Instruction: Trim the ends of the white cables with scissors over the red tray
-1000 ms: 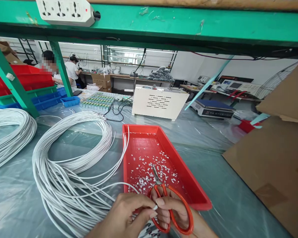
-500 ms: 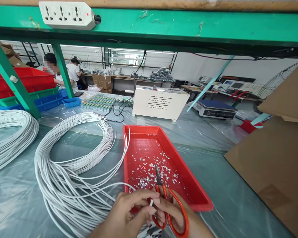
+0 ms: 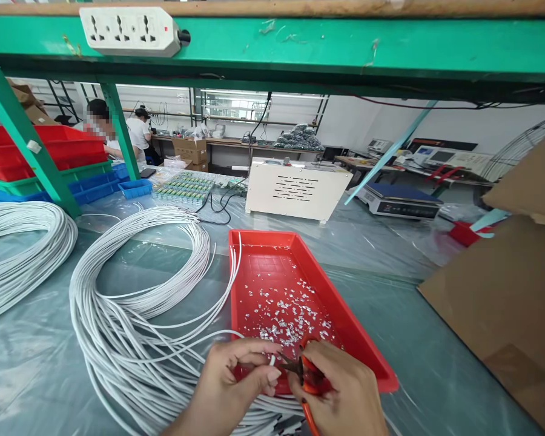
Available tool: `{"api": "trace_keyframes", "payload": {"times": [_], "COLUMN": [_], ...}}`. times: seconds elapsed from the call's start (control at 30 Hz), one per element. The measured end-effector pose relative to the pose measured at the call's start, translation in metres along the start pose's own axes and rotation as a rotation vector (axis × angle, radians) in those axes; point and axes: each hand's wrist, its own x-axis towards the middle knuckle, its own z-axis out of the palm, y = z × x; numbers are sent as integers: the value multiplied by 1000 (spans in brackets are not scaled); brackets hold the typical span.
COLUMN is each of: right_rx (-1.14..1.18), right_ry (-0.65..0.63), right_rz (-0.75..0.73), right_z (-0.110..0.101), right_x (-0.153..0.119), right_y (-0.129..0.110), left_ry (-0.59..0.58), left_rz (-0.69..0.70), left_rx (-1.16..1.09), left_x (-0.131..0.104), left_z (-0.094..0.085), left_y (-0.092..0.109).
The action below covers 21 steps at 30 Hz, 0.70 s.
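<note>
Between thumb and fingers, my left hand [image 3: 238, 381] pinches the end of a white cable [image 3: 272, 360] over the near part of a red tray [image 3: 345, 303]. My right hand [image 3: 340, 387] grips orange-handled scissors [image 3: 307, 381], their blades pointing left close to the cable end. Whether the blades touch the cable I cannot tell. Small silvery scraps [image 3: 295, 315] lie scattered across the tray's floor. Left of the tray rests a large coil of white cable [image 3: 91, 290], with several strands running to the tray's edge and beneath my hands.
Another white coil [image 3: 68, 242] lies at the far left, near stacked bins [image 3: 49, 148]. Behind the tray stand a cream box-shaped device [image 3: 295, 188] and a scale [image 3: 395, 203]. Cardboard [image 3: 490, 303] borders the right side. A green shelf beam [image 3: 300, 48] crosses overhead. Two people sit in the background.
My right hand has turned the scissors from pointing forward to pointing left, bringing the blades to the cable end. My left hand keeps its pinch. The view has shifted slightly.
</note>
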Motion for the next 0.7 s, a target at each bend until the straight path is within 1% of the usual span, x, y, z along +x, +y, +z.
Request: {"api": "trace_keyframes", "payload": {"times": [0.13,0.47,0.63,0.7], "right_rx": [-43,-71,-101,-111], "right_ry": [47,128,123,141], "right_rz": [-47,-51,-65,-73], "right_z": [2,3,3,3], "right_x": [-1,-2,-3,-2], "right_y": [0,-1,-1,-2], "left_ry": [3,-31,-33,-23], "left_rz": [4,-18,-35,-40], "left_rx": [-25,-20,-26,-28], "left_x": [0,1,0,0], "left_z": [0,1,1,1], "left_y": [1,3,2,3]}}
